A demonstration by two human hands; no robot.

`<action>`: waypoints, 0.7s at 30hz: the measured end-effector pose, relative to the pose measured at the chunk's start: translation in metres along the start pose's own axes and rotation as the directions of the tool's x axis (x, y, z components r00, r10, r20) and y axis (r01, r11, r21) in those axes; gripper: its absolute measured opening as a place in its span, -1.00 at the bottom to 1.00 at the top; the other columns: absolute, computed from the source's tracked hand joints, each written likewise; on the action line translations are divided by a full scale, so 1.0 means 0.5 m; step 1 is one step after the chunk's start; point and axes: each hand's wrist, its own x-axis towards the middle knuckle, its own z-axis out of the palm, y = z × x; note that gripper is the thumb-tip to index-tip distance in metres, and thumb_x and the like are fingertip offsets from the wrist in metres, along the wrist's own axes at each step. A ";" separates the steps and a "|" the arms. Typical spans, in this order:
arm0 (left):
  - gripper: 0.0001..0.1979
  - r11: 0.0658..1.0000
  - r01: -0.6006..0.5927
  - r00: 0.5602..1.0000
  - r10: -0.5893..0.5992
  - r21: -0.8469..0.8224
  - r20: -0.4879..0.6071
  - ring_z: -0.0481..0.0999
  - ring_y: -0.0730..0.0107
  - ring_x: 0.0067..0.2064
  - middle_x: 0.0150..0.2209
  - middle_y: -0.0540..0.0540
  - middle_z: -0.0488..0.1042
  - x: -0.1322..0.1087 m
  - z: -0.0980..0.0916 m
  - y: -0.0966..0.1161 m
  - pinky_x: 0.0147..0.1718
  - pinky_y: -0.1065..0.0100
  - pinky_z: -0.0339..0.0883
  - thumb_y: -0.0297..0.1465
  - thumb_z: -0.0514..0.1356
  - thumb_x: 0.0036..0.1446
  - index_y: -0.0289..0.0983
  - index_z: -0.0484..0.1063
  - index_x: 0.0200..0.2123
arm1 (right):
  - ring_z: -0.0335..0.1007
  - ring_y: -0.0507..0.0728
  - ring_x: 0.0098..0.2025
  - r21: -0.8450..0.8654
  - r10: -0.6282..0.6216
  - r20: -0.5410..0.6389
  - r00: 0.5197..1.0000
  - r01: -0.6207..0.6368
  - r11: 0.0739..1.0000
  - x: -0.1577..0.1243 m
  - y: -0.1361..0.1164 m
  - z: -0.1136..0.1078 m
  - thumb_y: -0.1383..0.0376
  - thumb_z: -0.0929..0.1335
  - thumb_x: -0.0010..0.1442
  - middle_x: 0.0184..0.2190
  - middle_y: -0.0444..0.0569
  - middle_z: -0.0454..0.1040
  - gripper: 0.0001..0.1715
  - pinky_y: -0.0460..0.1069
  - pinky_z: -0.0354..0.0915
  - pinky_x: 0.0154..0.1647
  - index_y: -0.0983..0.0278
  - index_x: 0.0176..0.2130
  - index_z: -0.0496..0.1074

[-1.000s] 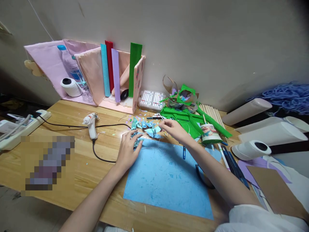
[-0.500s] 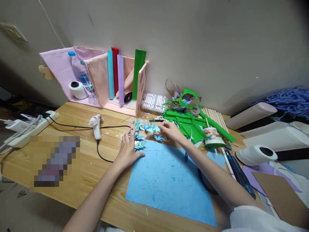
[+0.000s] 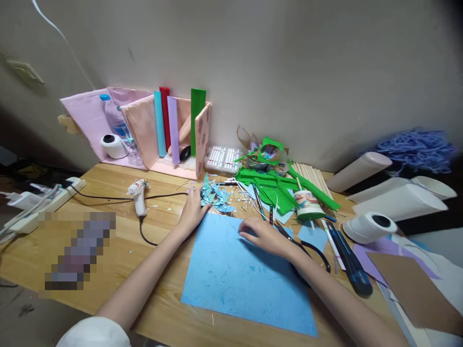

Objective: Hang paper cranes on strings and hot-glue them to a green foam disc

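Note:
My left hand (image 3: 191, 212) lies flat on the wooden desk (image 3: 119, 241) with its fingers stretched out, touching a heap of small folded blue paper pieces (image 3: 215, 195) at the far corner of a blue paper sheet (image 3: 242, 270). On the sheet's far edge rests my right hand (image 3: 262, 236), fingers curled down onto the paper, holding nothing that I can see. Black-handled scissors (image 3: 307, 246) lie just right of that hand.
A glue gun (image 3: 138, 193) with its black cord lies to the left, a power strip (image 3: 39, 202) beyond it. Green paper scraps (image 3: 271, 183), wooden sticks (image 3: 313, 173), a small cup (image 3: 306, 205), pens (image 3: 347, 260) and white rolls (image 3: 369, 226) crowd the right. A pink organiser (image 3: 159, 125) stands against the wall.
My right hand has drawn back from the blue paper pieces onto the blue sheet. My left hand has pushed the pieces together, farther from me. The view has shifted slightly.

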 end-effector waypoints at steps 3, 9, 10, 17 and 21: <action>-0.45 0.999 0.002 1.000 -0.003 0.048 0.002 0.26 0.08 0.10 -0.01 -0.26 0.25 0.035 0.005 0.003 0.05 0.06 0.16 -0.38 0.20 -0.01 -0.31 0.14 0.06 | 0.26 0.16 -0.06 -0.015 -0.071 -0.044 0.997 0.070 0.997 0.032 0.006 0.021 0.28 0.28 0.19 -0.15 0.05 0.37 -0.80 0.06 0.21 -0.04 0.26 -0.15 0.35; -0.47 0.957 -0.019 0.984 -0.034 0.289 0.177 0.33 -0.03 0.05 -0.02 -0.32 0.35 0.037 -0.088 0.033 -0.03 0.07 0.24 -0.26 0.24 -0.10 -0.32 0.27 -0.03 | 0.22 0.17 -0.02 -0.134 -0.097 -0.169 0.981 0.074 0.988 0.084 0.000 0.019 0.33 0.26 0.19 -0.10 0.07 0.33 -0.76 0.08 0.20 -0.01 0.27 -0.10 0.33; -0.48 0.950 -0.032 0.975 -0.040 0.312 0.219 0.37 -0.03 0.02 -0.02 -0.32 0.37 0.028 -0.120 0.041 -0.05 0.08 0.26 -0.22 0.21 -0.07 -0.32 0.30 -0.03 | 0.23 0.17 -0.04 -0.149 -0.094 -0.192 0.977 0.065 0.987 0.077 -0.004 0.013 0.34 0.24 0.21 -0.12 0.07 0.34 -0.78 0.08 0.20 -0.02 0.27 -0.12 0.34; -0.61 0.989 -0.030 0.870 -0.044 0.142 0.491 0.51 0.06 -0.15 -0.18 -0.05 0.54 -0.029 -0.266 0.161 -0.22 0.24 0.39 0.00 0.08 -0.01 0.00 0.48 -0.18 | 0.27 0.13 0.02 0.163 -0.069 -0.304 0.950 0.123 0.979 -0.039 -0.070 -0.043 0.21 0.21 0.27 0.01 0.09 0.35 -0.60 0.05 0.17 0.06 0.28 0.07 0.23; -0.70 0.975 -0.158 0.653 0.224 -0.159 0.723 0.53 0.21 -0.23 -0.23 -0.07 0.55 -0.019 -0.199 0.281 -0.28 0.32 0.42 -0.13 0.14 0.02 -0.02 0.50 -0.17 | 0.11 0.11 0.19 0.412 -0.242 -0.260 0.935 0.334 0.848 -0.094 -0.108 -0.057 0.16 0.32 0.16 0.22 0.07 0.10 -0.22 -0.01 0.14 0.11 0.19 0.26 -0.06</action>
